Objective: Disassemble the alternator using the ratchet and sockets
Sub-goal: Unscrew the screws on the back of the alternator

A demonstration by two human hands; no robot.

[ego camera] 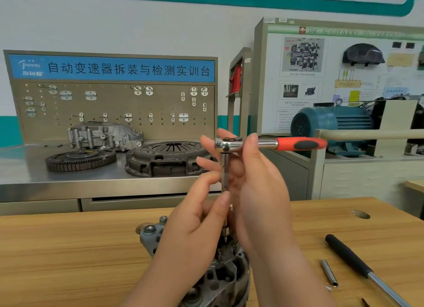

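The alternator (220, 274), grey cast metal with dark openings, stands on the wooden table (68, 249) at the bottom centre. A ratchet (270, 144) with a red and black handle is held level above it, handle pointing right. A long chrome extension (225, 176) runs straight down from its head, and the tip sits at the alternator's top. My left hand (195, 217) pinches the extension between thumb and fingers. My right hand (257, 180) holds the ratchet head, thumb on top and fingers behind the extension.
On the table at the right lie a loose chrome socket (329, 272) and a black-handled bar (358, 265). Behind stands a steel bench (68, 187) with a flywheel (80, 160), a clutch cover (167, 157), a housing and a pegboard. A blue motor (332, 123) is at the right.
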